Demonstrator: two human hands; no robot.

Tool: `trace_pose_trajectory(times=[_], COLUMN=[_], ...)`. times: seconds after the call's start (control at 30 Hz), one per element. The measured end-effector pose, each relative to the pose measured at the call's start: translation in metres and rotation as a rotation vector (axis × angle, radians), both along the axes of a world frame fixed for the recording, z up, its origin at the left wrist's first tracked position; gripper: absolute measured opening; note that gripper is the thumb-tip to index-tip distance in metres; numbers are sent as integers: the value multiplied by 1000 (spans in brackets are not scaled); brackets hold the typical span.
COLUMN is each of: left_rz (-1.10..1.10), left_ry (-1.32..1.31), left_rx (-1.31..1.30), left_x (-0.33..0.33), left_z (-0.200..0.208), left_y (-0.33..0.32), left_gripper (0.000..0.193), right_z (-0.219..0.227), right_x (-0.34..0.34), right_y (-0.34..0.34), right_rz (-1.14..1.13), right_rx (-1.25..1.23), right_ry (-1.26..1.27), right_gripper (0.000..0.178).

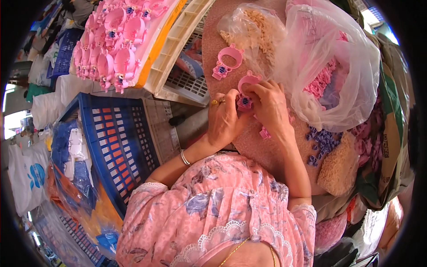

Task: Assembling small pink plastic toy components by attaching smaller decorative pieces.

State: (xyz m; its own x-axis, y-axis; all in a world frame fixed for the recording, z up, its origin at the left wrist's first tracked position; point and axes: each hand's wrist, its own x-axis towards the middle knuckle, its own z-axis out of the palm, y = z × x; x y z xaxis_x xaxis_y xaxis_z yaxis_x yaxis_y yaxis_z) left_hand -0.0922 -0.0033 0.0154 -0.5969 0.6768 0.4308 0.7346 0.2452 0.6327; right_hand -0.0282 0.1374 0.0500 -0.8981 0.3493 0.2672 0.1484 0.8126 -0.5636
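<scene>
Holding one pink ring (244, 102) between both hands above the worktop (211, 33): left hand (223, 118) closed on its lower part, right hand (270, 104) pinching its band. Work judged partway: a heap of similar rings (116, 44) sits on the stack at upper left and looks finished, whereas a second ring (221, 70) lies apart on the worktop, and blue parts (323, 144), beige parts (340, 167) and bagged pink parts (321, 82) appear left to use. Elbows bent, forearms converging before the chest, right fingers curled inward, fingertips partly hidden.
</scene>
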Motion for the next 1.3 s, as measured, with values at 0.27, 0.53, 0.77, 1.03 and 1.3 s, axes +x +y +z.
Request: trace_pose_trajectory(times=[0.27, 0.53, 0.77, 1.03, 1.3], left_rz=[-68, -49, -134, -215, -166], left_ry=[-83, 69, 109, 71, 38], left_rx=[191, 340, 353, 349, 305], left_x=[-2, -9, -14, -15, -12], left_z=[-3, 4, 7, 24, 28], left_y=[-10, -8, -12, -16, -16], left_gripper=[56, 55, 58, 60, 59], right_z=[6, 53, 58, 65, 64], right_x=[-4, 4, 6, 6, 17], right_y=[-9, -8, 11, 20, 20], right_rz=[-47, -94, 221, 406, 279], right_rx=[-121, -83, 284, 365, 347], right_ry=[88, 9, 96, 146, 230], right_gripper=[14, 30, 31, 29, 27])
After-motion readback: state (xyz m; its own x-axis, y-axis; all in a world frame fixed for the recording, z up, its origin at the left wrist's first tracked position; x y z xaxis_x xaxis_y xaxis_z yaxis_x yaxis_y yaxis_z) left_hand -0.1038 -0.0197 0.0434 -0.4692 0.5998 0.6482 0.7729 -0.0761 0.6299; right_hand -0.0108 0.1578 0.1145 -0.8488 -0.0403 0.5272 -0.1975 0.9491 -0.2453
